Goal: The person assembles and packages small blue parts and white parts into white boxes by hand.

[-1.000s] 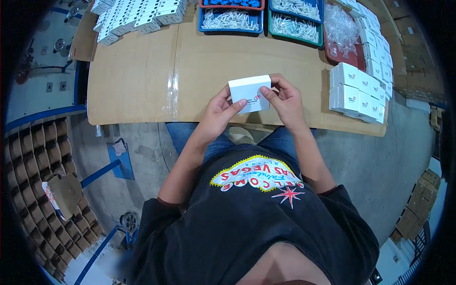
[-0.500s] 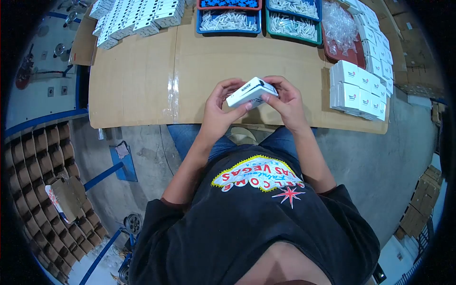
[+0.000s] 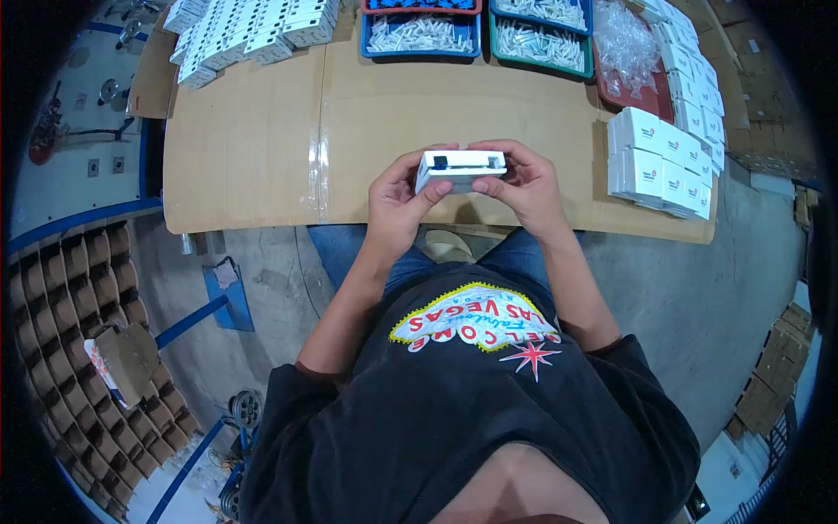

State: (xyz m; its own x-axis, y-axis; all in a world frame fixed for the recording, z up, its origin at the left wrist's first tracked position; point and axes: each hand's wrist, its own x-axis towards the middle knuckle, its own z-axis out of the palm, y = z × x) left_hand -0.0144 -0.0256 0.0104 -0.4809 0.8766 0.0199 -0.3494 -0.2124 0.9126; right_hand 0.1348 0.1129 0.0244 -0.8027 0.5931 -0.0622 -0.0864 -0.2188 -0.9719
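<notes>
While gripped, white rectangular box [image 3: 461,167], smooth cardboard

The scene is evenly and fairly brightly lit from overhead, with a cool cast. The tan counter [image 3: 262,148] shows a faint sheen along a strip of clear tape but no harsh glare. A soft shadow falls under the hands onto its near edge. Fisheye distortion is strong: straight edges bow outward, and a black vignette rings the frame (heaviest in the corners). The centre is sharp; the periphery softens slightly.
</notes>
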